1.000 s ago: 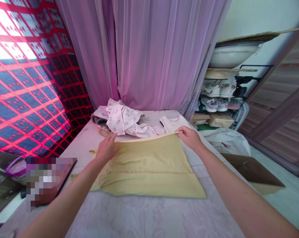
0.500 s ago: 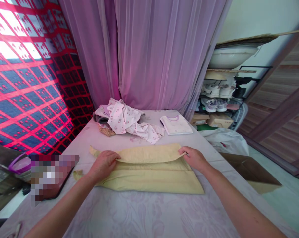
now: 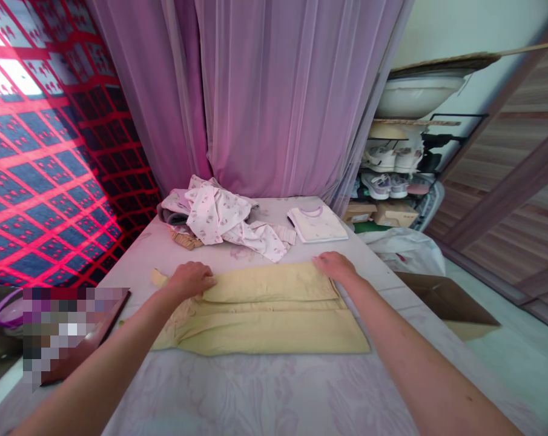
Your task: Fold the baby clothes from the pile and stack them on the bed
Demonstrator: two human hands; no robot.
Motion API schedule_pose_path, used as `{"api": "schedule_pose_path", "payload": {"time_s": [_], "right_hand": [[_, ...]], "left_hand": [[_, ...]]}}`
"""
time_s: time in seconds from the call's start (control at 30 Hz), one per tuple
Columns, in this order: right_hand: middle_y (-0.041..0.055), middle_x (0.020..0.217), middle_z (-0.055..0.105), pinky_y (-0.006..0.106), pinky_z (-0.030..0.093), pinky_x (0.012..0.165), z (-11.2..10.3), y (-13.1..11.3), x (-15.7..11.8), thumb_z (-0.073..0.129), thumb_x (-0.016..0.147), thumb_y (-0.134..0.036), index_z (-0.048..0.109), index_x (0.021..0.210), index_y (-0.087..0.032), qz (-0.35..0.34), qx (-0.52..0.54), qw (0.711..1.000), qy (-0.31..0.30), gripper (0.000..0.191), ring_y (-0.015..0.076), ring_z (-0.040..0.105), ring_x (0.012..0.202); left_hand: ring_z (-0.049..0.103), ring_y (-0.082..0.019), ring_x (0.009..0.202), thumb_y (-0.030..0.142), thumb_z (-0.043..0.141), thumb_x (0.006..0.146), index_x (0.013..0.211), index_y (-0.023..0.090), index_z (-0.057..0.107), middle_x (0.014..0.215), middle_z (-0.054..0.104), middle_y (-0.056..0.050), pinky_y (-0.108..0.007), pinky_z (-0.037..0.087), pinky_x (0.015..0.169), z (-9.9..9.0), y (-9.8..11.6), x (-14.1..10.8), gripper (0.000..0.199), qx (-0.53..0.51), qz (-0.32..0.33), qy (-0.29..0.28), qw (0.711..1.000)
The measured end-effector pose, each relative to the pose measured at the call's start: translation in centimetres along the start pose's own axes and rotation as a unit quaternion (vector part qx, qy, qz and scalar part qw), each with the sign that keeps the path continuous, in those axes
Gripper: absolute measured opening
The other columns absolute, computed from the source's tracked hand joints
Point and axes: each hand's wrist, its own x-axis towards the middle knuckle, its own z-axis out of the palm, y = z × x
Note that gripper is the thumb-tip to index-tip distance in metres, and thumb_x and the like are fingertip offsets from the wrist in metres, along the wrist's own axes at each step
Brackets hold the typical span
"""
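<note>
A pale yellow buttoned garment lies across the bed in front of me, its far side folded over as a long flap toward me. My left hand rests on the left part of this flap, fingers loosely stretched and partly bent over the cloth. At the flap's far right corner, my right hand lies with its fingers extended on the fabric. Neither hand visibly pinches the cloth. Narrow strap-like ends of the garment show beyond my left wrist, and the cloth is wrinkled there.
Behind the garment sit a heap of floral clothes and a folded white shirt with purple trim. A blurred-out flat object is at the bed's left edge. An open cardboard box and a shoe rack stand right.
The flap's near edge, held by both hands before, now lies down on the garment. My hands have loosened and moved to its far side. The view has shifted slightly.
</note>
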Motion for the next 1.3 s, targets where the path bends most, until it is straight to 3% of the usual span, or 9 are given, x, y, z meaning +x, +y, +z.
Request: {"api": "schedule_pose_path", "payload": {"time_s": [0.07, 0.17, 0.33, 0.5, 0.7, 0.83, 0.97, 1.2, 1.3], "right_hand": [[0.0118, 0.114, 0.064, 0.033, 0.044, 0.082, 0.5, 0.0, 0.0, 0.045, 0.083, -0.057, 0.068, 0.101, -0.021, 0.006, -0.005, 1.000, -0.009, 0.047, 0.0261, 0.059, 0.105], [0.0088, 0.108, 0.066, 0.028, 0.044, 0.077, 0.9, 0.3, -0.3, 0.052, 0.081, -0.053, 0.066, 0.104, -0.021, 0.016, 0.014, 1.000, -0.007, 0.042, 0.0220, 0.061, 0.098], [0.0050, 0.102, 0.068, 0.024, 0.042, 0.067, 0.6, 0.4, -0.5, 0.053, 0.081, -0.050, 0.062, 0.112, -0.022, 0.039, 0.056, 0.998, -0.011, 0.043, 0.0178, 0.063, 0.087], [0.0028, 0.099, 0.070, 0.025, 0.040, 0.064, 0.0, 0.0, -0.3, 0.045, 0.085, -0.041, 0.069, 0.094, -0.027, 0.014, 0.012, 1.000, -0.018, 0.030, 0.0188, 0.063, 0.089], [0.0031, 0.098, 0.071, 0.027, 0.043, 0.070, 1.0, -0.2, -0.7, 0.043, 0.088, -0.035, 0.058, 0.118, -0.027, 0.010, 0.013, 0.998, 0.060, 0.035, 0.0196, 0.064, 0.089], [0.0073, 0.105, 0.069, 0.029, 0.044, 0.072, 2.5, 0.1, -1.1, 0.038, 0.091, -0.035, 0.051, 0.128, -0.024, 0.012, -0.009, 0.996, 0.084, 0.041, 0.0209, 0.064, 0.089], [0.0094, 0.108, 0.067, 0.030, 0.045, 0.068, 3.6, 0.3, -1.5, 0.035, 0.093, -0.037, 0.048, 0.131, -0.023, 0.018, -0.052, 0.992, 0.117, 0.043, 0.0213, 0.064, 0.080], [0.0093, 0.108, 0.067, 0.029, 0.045, 0.067, 3.5, 0.5, -1.6, 0.036, 0.093, -0.037, 0.050, 0.131, -0.023, 0.026, -0.060, 0.989, 0.135, 0.042, 0.0195, 0.064, 0.077], [0.0097, 0.108, 0.068, 0.031, 0.045, 0.069, 3.0, 0.8, -2.0, 0.035, 0.093, -0.040, 0.049, 0.130, -0.022, 0.031, -0.038, 0.993, 0.104, 0.044, 0.0215, 0.065, 0.082]], "left_hand": [[0.060, -0.027, 0.096, 0.044, 0.049, 0.078, 0.092, 0.021, 0.068, 0.101, 0.068, -0.008, -0.034, 0.042, 0.076, 0.3, 0.2, 0.1, 0.032, -0.011, -0.004, -0.010, 1.000], [0.062, -0.023, 0.091, 0.041, 0.052, 0.074, 0.091, 0.022, 0.064, 0.097, 0.068, -0.006, -0.030, 0.043, 0.073, 0.7, 0.2, 0.0, 0.029, -0.054, -0.022, -0.018, 0.998], [0.064, -0.024, 0.091, 0.061, 0.050, 0.071, 0.107, 0.020, 0.061, 0.103, 0.069, -0.008, -0.030, 0.046, 0.074, 0.4, -0.8, 0.8, 0.056, -0.108, -0.046, -0.079, 0.990], [0.060, -0.028, 0.104, 0.071, 0.027, 0.079, 0.098, 0.016, 0.068, 0.113, 0.067, -0.014, -0.036, 0.042, 0.089, -1.3, -2.0, 1.6, 0.071, -0.118, -0.016, -0.109, 0.987], [0.061, -0.021, 0.077, 0.069, 0.042, 0.073, 0.077, 0.021, 0.067, 0.080, 0.069, -0.004, -0.028, 0.043, 0.065, -0.7, -2.4, 1.3, 0.054, -0.147, 0.010, -0.142, 0.979], [0.054, -0.016, 0.065, 0.061, 0.041, 0.077, 0.069, 0.020, 0.058, 0.065, 0.059, 0.001, -0.024, 0.036, 0.057, 0.4, -2.6, 1.2, 0.045, -0.161, 0.029, -0.090, 0.982], [0.054, -0.016, 0.067, 0.059, 0.037, 0.081, 0.073, 0.022, 0.055, 0.068, 0.058, 0.002, -0.024, 0.037, 0.060, 1.1, -3.0, 1.9, 0.043, -0.165, 0.040, -0.012, 0.985], [0.060, -0.020, 0.080, 0.059, 0.028, 0.084, 0.079, 0.022, 0.060, 0.080, 0.066, -0.002, -0.027, 0.044, 0.073, 0.7, -3.8, 3.2, 0.049, -0.192, 0.003, -0.011, 0.981], [0.061, -0.020, 0.085, 0.061, 0.028, 0.084, 0.088, 0.020, 0.063, 0.088, 0.068, -0.003, -0.028, 0.046, 0.078, -0.5, -5.1, 2.5, 0.054, -0.242, -0.007, -0.057, 0.969]]}}
